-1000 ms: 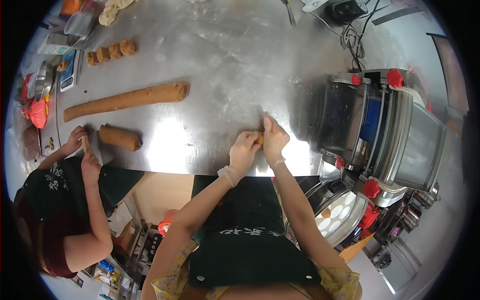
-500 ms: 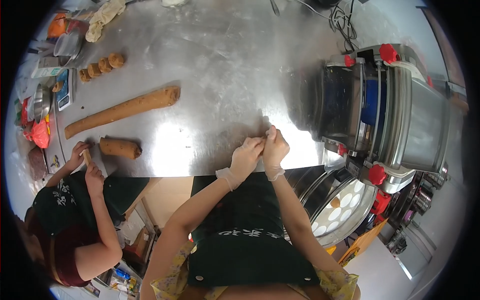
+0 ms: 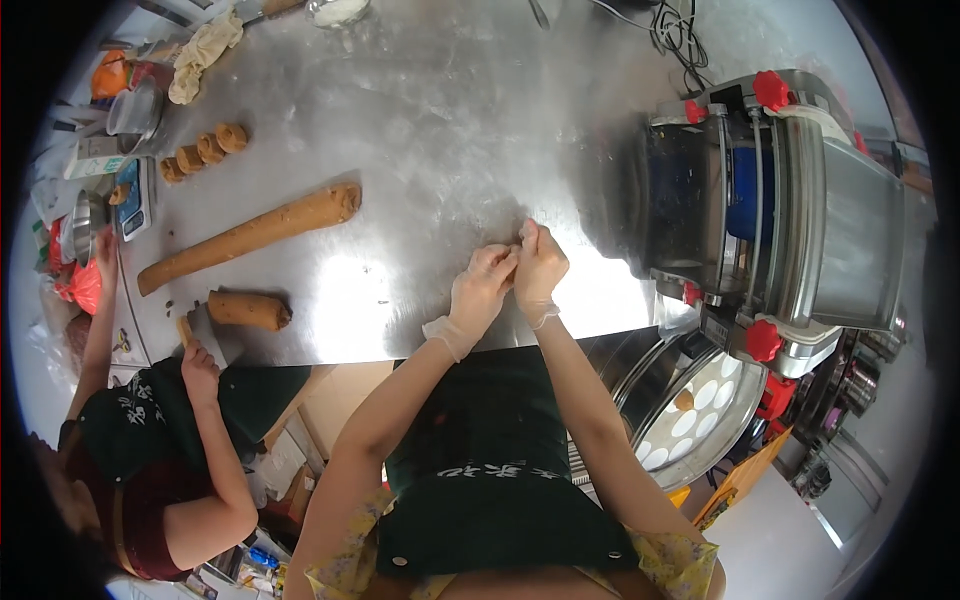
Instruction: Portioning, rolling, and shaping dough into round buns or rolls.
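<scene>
My left hand [image 3: 483, 287] and my right hand [image 3: 540, 265] meet above the steel table [image 3: 430, 190], near its front edge. Thin clear gloves cover both, loose at the wrists. The fingers of each are bent and pressed together, the two hands touching. A bit of translucent film shows at the right fingertips; whatever lies between the fingers is hidden. To their left lies a long brown dough log [image 3: 255, 235], with a shorter dough piece [image 3: 248, 309] nearer the edge. Several small dough pieces [image 3: 208, 150] stand in a row farther back.
At left a co-worker's hand [image 3: 201, 378] grips a dough scraper [image 3: 208, 338]; their other hand [image 3: 105, 250] is by a metal bowl [image 3: 90, 222]. A scale [image 3: 136, 205] stands behind. On the right are a roller machine [image 3: 770, 210] and a tray of white rounds [image 3: 690, 410].
My joined hands have moved slightly up and left. The co-worker's left hand has let go of the scraper and reached out toward the metal bowl.
</scene>
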A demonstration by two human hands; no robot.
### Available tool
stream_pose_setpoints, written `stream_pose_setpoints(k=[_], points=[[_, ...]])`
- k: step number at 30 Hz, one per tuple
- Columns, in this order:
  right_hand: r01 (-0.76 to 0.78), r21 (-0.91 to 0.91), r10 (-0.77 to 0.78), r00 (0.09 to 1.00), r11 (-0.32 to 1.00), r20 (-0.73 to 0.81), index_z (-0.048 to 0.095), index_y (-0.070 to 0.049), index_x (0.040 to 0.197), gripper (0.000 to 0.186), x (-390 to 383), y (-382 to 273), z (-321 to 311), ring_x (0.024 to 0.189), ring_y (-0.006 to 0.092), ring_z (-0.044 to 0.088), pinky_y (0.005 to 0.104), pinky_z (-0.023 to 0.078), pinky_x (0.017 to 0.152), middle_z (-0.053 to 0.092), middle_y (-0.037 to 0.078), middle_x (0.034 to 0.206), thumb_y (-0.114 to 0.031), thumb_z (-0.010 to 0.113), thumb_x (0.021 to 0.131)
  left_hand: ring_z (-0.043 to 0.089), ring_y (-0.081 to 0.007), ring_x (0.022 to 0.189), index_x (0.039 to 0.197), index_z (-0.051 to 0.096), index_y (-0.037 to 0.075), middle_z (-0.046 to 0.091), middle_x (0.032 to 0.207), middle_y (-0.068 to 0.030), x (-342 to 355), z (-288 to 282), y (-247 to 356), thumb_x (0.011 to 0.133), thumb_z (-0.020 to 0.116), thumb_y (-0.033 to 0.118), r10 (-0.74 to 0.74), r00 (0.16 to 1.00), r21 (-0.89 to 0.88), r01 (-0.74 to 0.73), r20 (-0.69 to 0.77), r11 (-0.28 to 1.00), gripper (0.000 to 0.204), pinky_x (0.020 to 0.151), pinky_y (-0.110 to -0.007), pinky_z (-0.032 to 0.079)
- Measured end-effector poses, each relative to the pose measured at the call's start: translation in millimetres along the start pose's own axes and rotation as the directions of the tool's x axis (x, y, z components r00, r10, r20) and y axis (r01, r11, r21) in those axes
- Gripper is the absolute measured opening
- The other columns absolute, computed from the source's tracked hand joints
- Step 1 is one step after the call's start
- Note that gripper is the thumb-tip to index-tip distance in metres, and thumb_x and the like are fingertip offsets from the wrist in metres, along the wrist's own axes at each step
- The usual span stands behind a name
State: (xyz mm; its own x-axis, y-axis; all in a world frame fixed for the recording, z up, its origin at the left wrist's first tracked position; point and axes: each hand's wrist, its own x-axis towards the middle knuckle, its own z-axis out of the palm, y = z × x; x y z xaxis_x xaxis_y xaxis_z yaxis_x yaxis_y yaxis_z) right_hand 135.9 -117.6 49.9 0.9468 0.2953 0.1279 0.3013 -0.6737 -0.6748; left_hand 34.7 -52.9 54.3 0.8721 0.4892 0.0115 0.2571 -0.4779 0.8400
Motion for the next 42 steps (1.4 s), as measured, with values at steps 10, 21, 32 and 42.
stream_pose_setpoints(k=[10, 21, 32, 42], points=[[0.039, -0.228, -0.037, 0.999, 0.973, 0.012, 0.062, -0.007, 0.075, 0.032, -10.4, 17.8, 1.4, 0.049, 0.032, 0.061, 0.0412, 0.048, 0.046, 0.063, 0.012, 0.06, -0.03, 0.061, 0.098, 0.058, -0.0303, 0.114, 0.129, 0.058, 0.01, 0.056, 0.126, -0.0099, -0.8, -7.4, -2.4, 0.076, 0.074, 0.002, 0.008, 0.996, -0.042, -0.004, 0.091, 0.999, 0.056, 0.089, -0.039, 0.054], [-0.011, -0.262, 0.01, 1.0, 0.965, -0.003, 0.062, -0.008, 0.072, 0.033, -31.7, 18.6, -7.4, 0.046, 0.0306, 0.059, 0.0408, 0.047, 0.046, 0.061, 0.011, 0.057, -0.028, 0.061, 0.099, 0.058, -0.031, 0.11, 0.129, 0.06, 0.007, 0.056, 0.125, -0.0114, -9.6, -12.0, 2.1, 0.073, 0.076, -0.001, 0.096, 0.976, -0.077, -0.082, 0.193, 0.994, 0.059, 0.085, -0.037, 0.055], [-0.097, -0.237, 0.091, 0.995, 0.967, -0.035, 0.064, -0.007, 0.079, 0.026, -56.9, 22.2, -12.9, 0.049, 0.0324, 0.059, 0.0428, 0.048, 0.049, 0.06, 0.011, 0.058, -0.026, 0.062, 0.098, 0.059, -0.0315, 0.109, 0.124, 0.06, 0.006, 0.055, 0.124, -0.0101, -28.4, -11.3, -1.0, 0.073, 0.077, 0.003, 0.104, 0.968, 0.01, -0.109, 0.23, 0.994, 0.054, 0.086, -0.038, 0.055], [-0.217, -0.258, 0.227, 0.974, 0.941, 0.011, 0.063, -0.005, 0.08, 0.025, -82.4, 19.9, -26.3, 0.062, 0.0324, 0.065, 0.0431, 0.05, 0.055, 0.067, 0.014, 0.073, -0.024, 0.062, 0.097, 0.057, -0.0273, 0.105, 0.129, 0.057, 0.01, 0.054, 0.121, -0.0074, -36.1, -17.3, 7.9, 0.074, 0.077, 0.009, 0.174, 0.917, 0.084, -0.218, 0.358, 0.972, 0.058, 0.082, -0.038, 0.053]])
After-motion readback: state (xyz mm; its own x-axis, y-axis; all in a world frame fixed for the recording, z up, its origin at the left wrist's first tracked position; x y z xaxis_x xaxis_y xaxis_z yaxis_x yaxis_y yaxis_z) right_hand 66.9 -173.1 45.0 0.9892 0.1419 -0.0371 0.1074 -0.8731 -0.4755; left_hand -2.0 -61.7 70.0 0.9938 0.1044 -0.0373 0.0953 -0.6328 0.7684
